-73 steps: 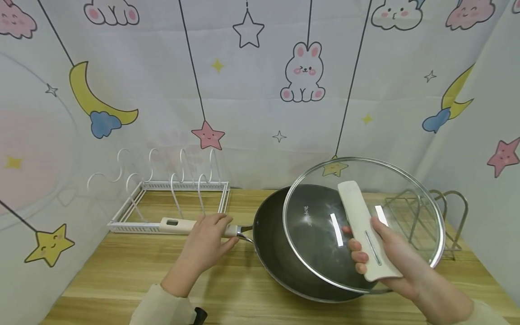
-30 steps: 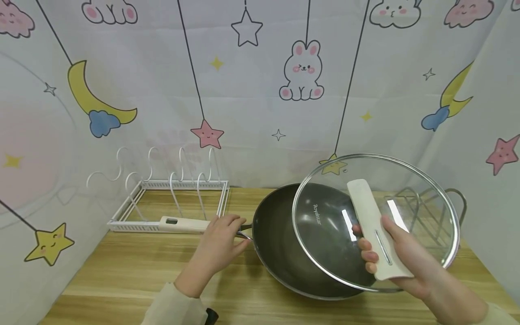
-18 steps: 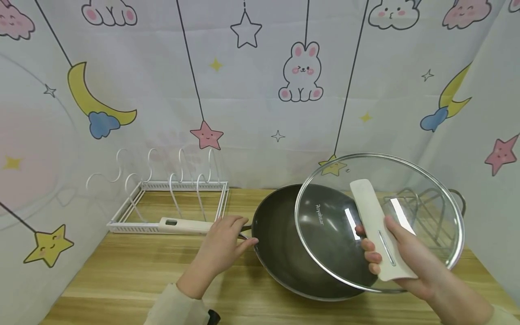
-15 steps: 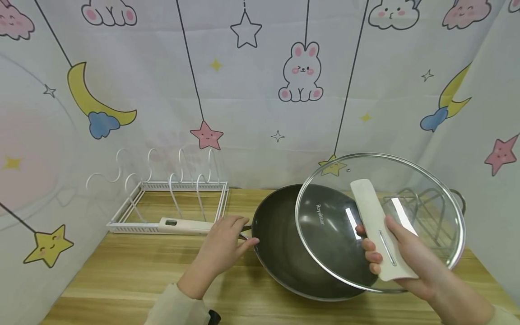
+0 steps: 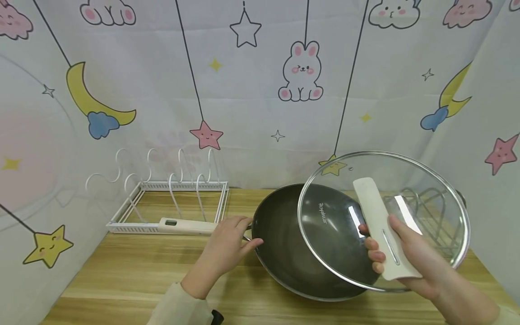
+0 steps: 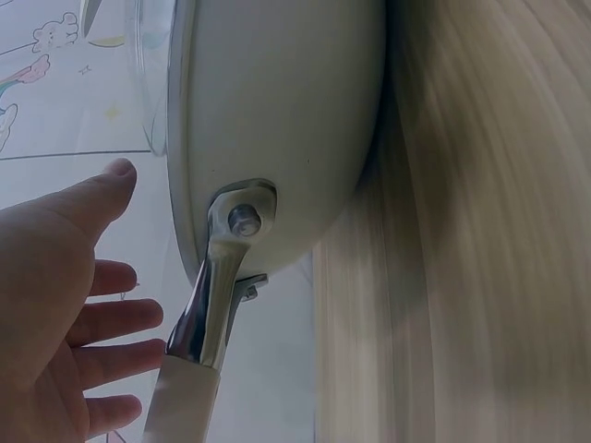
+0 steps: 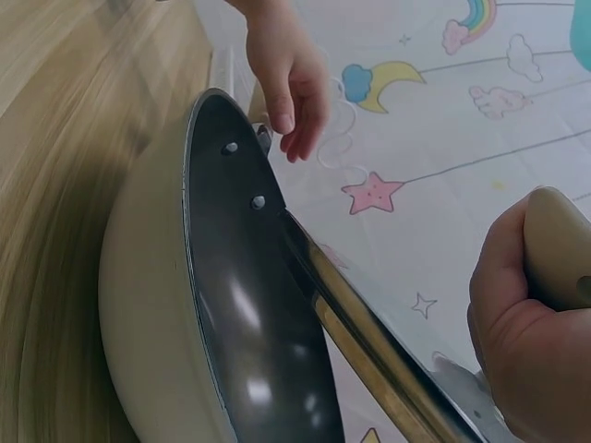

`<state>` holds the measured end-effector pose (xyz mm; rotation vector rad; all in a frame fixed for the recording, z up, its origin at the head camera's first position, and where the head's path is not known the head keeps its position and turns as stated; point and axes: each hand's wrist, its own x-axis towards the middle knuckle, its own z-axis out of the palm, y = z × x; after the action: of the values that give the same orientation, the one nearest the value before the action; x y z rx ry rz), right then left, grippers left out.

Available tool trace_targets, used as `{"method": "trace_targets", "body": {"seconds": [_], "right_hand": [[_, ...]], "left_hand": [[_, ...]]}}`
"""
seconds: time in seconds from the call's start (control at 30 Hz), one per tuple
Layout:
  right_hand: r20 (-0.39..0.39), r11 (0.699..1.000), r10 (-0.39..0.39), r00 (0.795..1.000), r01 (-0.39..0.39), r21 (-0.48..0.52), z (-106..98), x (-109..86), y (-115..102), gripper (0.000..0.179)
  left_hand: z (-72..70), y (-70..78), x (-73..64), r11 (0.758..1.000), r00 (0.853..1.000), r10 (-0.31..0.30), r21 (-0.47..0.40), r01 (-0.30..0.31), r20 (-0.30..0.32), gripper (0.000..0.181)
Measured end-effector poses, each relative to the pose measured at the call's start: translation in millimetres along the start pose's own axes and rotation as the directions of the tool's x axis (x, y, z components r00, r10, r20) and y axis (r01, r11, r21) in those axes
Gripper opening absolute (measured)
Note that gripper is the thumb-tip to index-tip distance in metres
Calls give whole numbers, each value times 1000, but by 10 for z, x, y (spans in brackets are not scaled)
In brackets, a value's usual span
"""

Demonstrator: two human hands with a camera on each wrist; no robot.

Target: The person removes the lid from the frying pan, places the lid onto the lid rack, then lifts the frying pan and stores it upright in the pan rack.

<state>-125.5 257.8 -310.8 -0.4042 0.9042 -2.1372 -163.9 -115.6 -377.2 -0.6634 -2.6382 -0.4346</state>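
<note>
A deep frying pan [image 5: 292, 253] with a dark inside, a cream outside and a long cream handle [image 5: 184, 226] stands on the wooden table. My right hand [image 5: 410, 253] grips the cream handle [image 5: 375, 221] of a round glass lid [image 5: 333, 243], holding it tilted above the pan's right part. Over the joint of pan and handle hovers my left hand [image 5: 229, 243], its thumb near the rim. In the left wrist view the fingers of my left hand [image 6: 55, 295] are spread loosely beside the metal handle neck [image 6: 212, 295], not curled round it.
To the left stands a white wire rack [image 5: 223, 198] with curved dividers; the pan handle's end overlaps its front edge. A grey wire rack [image 5: 440, 203] shows through the lid at the right. A printed cloth [image 5: 252, 90] hangs behind the wooden table [image 5: 134, 271].
My left hand has slid right along the pan handle towards the rim. My right hand has carried the lid right and slightly up, uncovering more of the pan, which has stayed about in place.
</note>
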Motion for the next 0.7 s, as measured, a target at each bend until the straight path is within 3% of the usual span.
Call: {"method": "trace_targets", "body": {"seconds": [0.27,0.7], "right_hand": [[-47,999,-19,999,17,-42,-41,-44,-16,59],[-57,998,-18,998,14,-66,-70,-111,-57,60]], "left_hand": [[27,25,14,1000,1000,11,-8,-11,-3,55],[57,79,49,999,999,39,-5,-39,6,59]]}}
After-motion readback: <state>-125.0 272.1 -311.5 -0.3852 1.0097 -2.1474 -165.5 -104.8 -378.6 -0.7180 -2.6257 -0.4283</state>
